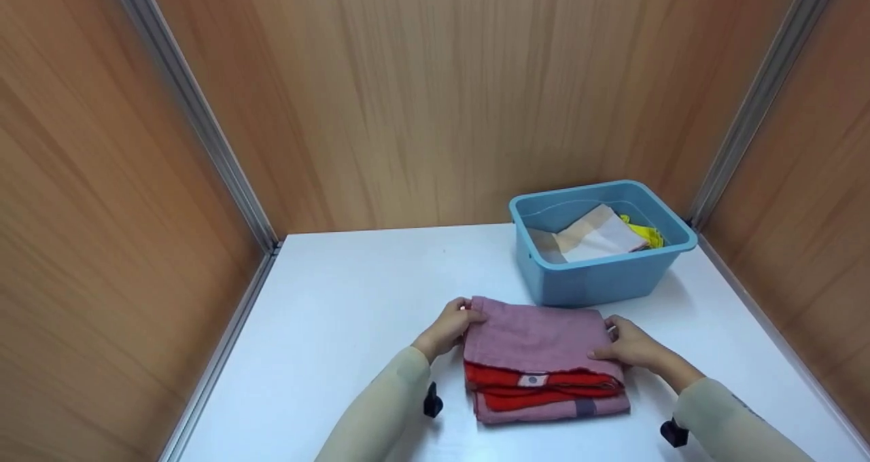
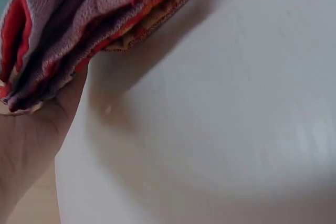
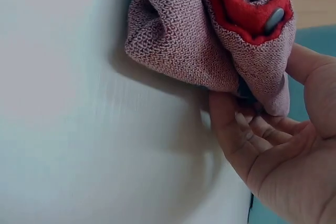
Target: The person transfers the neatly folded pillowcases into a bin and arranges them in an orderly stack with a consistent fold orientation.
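So the folded cloth (image 1: 540, 360) sat on the white surface (image 1: 353, 299), near the front edge and a bit right of centre, just in front of the blue tub (image 1: 601, 278). It was a mauve knit thing with red layers showing along its near edge, folded into a rough rectangle. Its long axis ran left to right, and the fold stack opened toward the near side, where you could see the red and mauve layers piled up.

The left hand (image 1: 450, 326) had hold of the cloth's far left corner, fingers curled over the edge (in the left wrist view the layers lay bunched against the palm). The right hand (image 1: 632, 345) gripped the right edge, thumb on top and fingers tucked under; the right wrist view showed the fingers curled below the bunched knit.

Labels: there was a small white patch with a round grey snap (image 1: 533, 380) on the red band at the near edge, and a little dark tag (image 1: 586, 407) lower down on the mauve layer. No writing I could actually read on either one, too small.

The tub stood far right, against the wooden wall (image 1: 435, 95), with a beige and white folded cloth (image 1: 591, 238) in it and something yellow (image 1: 644, 233) beside that.
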`<action>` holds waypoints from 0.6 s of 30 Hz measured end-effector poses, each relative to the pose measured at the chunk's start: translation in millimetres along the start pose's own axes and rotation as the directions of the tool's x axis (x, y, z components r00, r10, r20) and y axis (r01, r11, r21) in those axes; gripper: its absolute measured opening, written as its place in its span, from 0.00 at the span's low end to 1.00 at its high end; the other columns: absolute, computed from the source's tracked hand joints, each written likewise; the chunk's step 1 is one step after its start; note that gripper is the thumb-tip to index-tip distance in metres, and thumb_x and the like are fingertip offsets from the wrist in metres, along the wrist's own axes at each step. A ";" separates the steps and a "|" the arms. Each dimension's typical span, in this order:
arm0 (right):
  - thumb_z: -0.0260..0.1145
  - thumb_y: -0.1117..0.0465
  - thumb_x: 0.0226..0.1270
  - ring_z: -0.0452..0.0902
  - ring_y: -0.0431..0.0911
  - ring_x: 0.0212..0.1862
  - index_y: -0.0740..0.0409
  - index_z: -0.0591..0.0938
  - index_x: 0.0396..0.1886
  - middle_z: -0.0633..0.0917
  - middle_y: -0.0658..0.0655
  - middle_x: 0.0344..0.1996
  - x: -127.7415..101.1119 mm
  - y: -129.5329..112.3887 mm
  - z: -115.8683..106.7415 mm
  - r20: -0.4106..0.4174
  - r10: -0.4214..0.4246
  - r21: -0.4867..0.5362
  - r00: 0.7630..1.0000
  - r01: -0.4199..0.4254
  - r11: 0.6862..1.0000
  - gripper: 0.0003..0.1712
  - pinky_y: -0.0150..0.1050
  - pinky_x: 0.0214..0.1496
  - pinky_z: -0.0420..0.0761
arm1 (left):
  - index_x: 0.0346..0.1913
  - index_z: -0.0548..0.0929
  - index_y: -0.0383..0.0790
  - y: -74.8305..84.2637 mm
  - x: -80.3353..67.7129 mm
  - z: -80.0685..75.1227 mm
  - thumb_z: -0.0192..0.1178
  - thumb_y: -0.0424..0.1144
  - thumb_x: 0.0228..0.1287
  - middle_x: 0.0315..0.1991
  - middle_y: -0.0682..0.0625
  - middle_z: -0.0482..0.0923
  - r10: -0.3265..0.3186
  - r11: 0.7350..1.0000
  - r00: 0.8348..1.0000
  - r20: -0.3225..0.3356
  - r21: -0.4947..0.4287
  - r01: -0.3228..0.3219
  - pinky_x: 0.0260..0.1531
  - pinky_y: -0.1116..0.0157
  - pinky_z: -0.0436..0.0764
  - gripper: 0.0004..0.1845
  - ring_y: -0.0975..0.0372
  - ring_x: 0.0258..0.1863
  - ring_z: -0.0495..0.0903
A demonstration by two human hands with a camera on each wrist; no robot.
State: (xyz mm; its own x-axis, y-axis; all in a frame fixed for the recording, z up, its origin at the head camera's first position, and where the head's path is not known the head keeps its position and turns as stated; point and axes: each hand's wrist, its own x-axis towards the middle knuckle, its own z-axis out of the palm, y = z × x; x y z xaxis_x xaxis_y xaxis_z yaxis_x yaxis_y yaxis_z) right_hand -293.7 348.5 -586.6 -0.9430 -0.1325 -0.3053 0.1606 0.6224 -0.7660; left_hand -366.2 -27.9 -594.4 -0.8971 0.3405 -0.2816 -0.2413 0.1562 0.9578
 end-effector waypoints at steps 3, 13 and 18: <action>0.79 0.56 0.65 0.77 0.47 0.38 0.74 0.75 0.56 0.82 0.61 0.41 0.2 -1.9 3.6 -0.017 -0.037 -0.001 0.999 0.037 0.999 0.32 0.40 0.36 0.82 | 0.63 0.75 0.33 -1.3 -2.0 -2.5 0.68 0.40 0.67 0.56 0.41 0.80 -0.006 1.000 1.000 -0.026 0.031 0.007 0.45 0.62 0.84 0.26 0.56 0.49 0.80; 0.76 0.54 0.71 0.77 0.47 0.38 0.72 0.83 0.54 0.83 0.56 0.38 -2.1 -5.4 3.2 -0.005 0.033 -0.012 0.999 -0.033 0.999 0.26 0.39 0.39 0.81 | 0.70 0.71 0.29 0.5 -13.9 -7.4 0.71 0.44 0.67 0.60 0.40 0.79 -0.092 0.986 0.995 -0.028 0.139 0.095 0.61 0.54 0.86 0.35 0.53 0.52 0.81; 0.76 0.55 0.70 0.77 0.47 0.41 0.73 0.85 0.56 0.85 0.57 0.40 -3.7 -10.6 4.2 -0.023 0.038 -0.034 0.999 -0.039 0.999 0.27 0.39 0.43 0.81 | 0.60 0.74 0.33 0.5 -19.3 -10.0 0.73 0.41 0.65 0.49 0.43 0.79 -0.035 0.952 0.997 -0.068 0.302 0.054 0.44 0.61 0.85 0.27 0.57 0.42 0.80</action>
State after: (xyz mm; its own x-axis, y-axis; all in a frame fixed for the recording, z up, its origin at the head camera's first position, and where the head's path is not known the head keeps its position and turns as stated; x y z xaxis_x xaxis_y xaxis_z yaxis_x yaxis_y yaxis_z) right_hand -290.8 339.2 -579.7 -0.9428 -0.0907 -0.3207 0.1869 0.6530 -0.7339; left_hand -352.6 -43.6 -587.9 -0.9111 0.2713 -0.3104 -0.1664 0.4469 0.8790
